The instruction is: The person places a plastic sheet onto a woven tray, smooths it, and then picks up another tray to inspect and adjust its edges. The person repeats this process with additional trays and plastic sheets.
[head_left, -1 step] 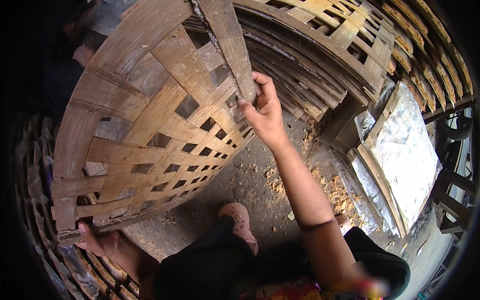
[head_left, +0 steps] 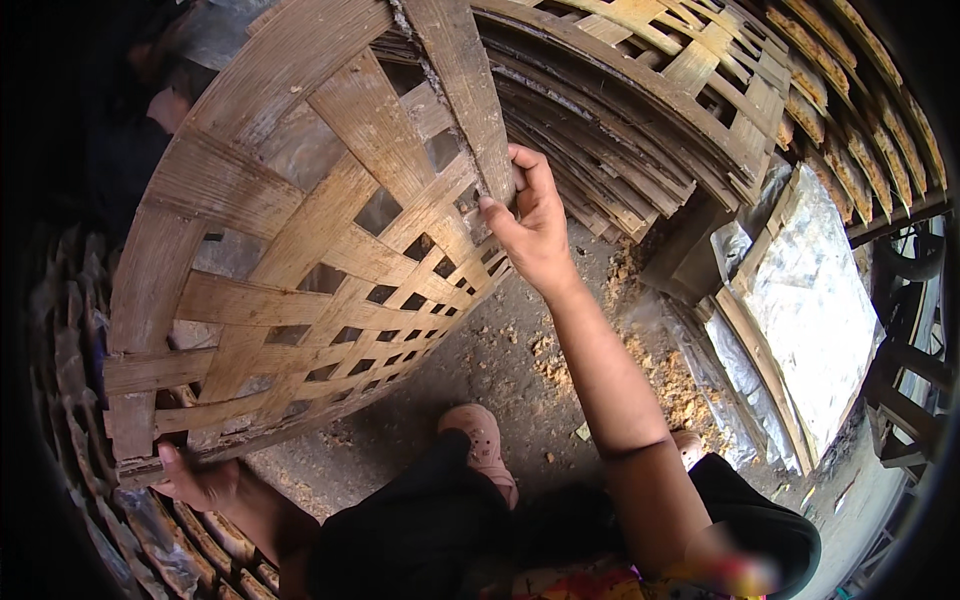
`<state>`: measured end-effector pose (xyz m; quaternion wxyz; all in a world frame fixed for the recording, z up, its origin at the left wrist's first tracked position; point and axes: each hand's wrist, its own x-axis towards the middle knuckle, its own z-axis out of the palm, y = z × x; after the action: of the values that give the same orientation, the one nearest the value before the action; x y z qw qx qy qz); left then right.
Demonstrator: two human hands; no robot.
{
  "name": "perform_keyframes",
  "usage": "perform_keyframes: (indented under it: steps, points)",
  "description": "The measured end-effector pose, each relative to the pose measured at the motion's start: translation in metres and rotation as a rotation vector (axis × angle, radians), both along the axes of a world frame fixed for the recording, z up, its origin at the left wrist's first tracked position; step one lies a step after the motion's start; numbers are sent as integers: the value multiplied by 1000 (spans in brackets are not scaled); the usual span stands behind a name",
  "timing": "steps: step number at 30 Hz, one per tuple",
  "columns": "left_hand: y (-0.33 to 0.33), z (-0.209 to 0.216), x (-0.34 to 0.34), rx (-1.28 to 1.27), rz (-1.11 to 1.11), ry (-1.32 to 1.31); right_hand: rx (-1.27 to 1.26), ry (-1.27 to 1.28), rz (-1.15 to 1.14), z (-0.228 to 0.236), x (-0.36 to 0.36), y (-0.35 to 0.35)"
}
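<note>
A wide woven bamboo tray [head_left: 330, 265] stands tilted in front of me, its flat slats crossed with square gaps between them. My right hand [head_left: 530, 220] grips the tray's right edge, thumb on the near face and fingers curled round behind. At the lower left corner, my left hand [head_left: 200, 485] holds the bottom edge, with its thumb showing and its other fingers partly hidden beneath. Clear plastic sheeting shows dimly through some of the gaps.
A stack of similar woven trays [head_left: 620, 130] lies at the back right. More trays on racks [head_left: 860, 100] line the right and left sides. A plastic-covered panel [head_left: 800, 310] leans on the right. Brown crumbs [head_left: 680, 400] litter the floor near my shoes [head_left: 475, 450].
The woven tray has shifted very slightly to the right, along with my right hand. Both hands keep their grip.
</note>
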<state>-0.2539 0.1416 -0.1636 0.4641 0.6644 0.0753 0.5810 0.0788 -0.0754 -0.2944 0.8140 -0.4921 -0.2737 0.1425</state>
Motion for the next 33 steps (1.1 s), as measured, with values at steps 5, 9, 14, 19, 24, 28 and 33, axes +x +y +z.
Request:
perform_keyframes:
  steps: [5,9,14,19,24,28,33]
  points:
    - [-5,0,3,20,37,2,-163,-76,-84,1,5,1]
    - [9,-16,6,-21,189,-39,-328,-444,-233,6,11,2]
    - [-3,-6,15,-68,124,-68,-445,-565,-298,14,3,-6]
    - [2,-9,13,-27,109,-66,-409,-409,-251,1,2,-5]
    - [2,-11,17,-13,136,-60,-474,-617,-491,13,-5,-3]
    - [1,-9,14,-36,113,-41,-380,-934,-712,63,-9,-20]
    - [10,-21,9,-105,128,-41,-18,-787,-752,117,-3,-37]
